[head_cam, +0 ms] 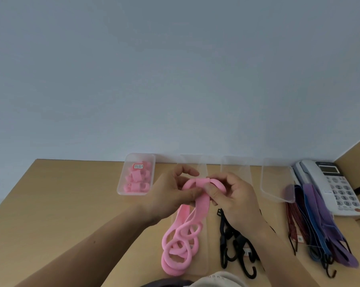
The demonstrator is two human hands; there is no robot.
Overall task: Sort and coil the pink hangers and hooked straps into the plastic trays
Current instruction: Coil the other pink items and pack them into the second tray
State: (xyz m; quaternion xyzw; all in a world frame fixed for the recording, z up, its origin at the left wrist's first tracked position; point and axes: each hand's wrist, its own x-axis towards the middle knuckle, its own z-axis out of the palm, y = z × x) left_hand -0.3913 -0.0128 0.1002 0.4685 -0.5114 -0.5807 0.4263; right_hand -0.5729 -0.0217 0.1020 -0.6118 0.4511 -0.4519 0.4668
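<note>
Left hand (170, 195) and right hand (237, 199) each pinched the folded top of the pink hanger (202, 181), its long tail hanging nearward onto the surface (71, 193); the tray (131, 194) lay beyond, nearer the left hand

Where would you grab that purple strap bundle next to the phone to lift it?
Probably around the middle of the purple strap bundle, coming from above: there the bands lie flat and together. The near end carries dark hooks that could snag, and the far end crowds the phone.
</note>
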